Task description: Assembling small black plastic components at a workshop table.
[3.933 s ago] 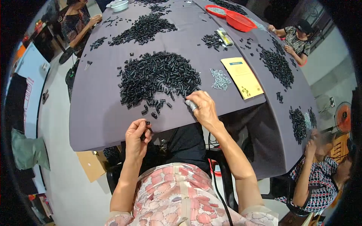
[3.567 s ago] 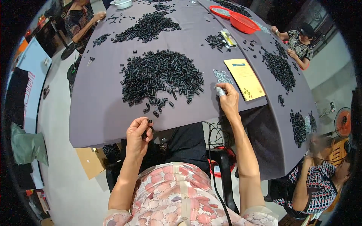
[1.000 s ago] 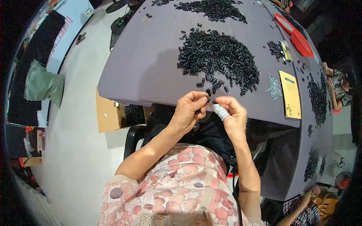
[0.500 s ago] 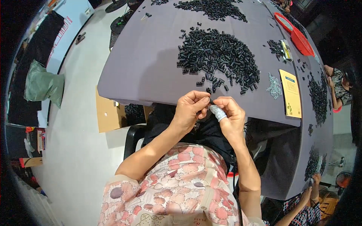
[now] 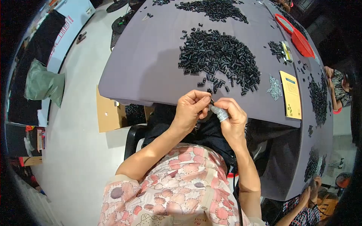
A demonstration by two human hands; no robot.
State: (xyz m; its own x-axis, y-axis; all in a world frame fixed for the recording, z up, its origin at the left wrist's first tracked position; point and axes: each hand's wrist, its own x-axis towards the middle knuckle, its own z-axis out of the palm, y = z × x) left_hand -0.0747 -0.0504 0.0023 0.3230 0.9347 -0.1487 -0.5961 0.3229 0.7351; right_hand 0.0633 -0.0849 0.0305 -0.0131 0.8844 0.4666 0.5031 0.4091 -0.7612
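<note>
Close together at the table's near edge, my hands meet over a small black piece (image 5: 211, 100). My left hand (image 5: 187, 113) pinches it between thumb and forefinger. The fingers of my right hand (image 5: 235, 120) are closed at its other side, the thumb covered by a silvery-grey wrap (image 5: 221, 113). Most of the piece is hidden by the fingertips. Just beyond lies a big pile of short black tube-like plastic pieces (image 5: 218, 56), a few loose ones straying toward my hands.
Right of the pile are small clear pieces (image 5: 274, 87), a yellow booklet (image 5: 290, 94) and red basins (image 5: 301, 44). More black pieces (image 5: 213, 8) lie farther back. Below the table's left edge stands a cardboard box (image 5: 109, 116). Two other people work along the right side.
My right hand has shifted slightly right, and its wrapped thumb has turned a little. My left hand keeps its pinch in nearly the same place.
</note>
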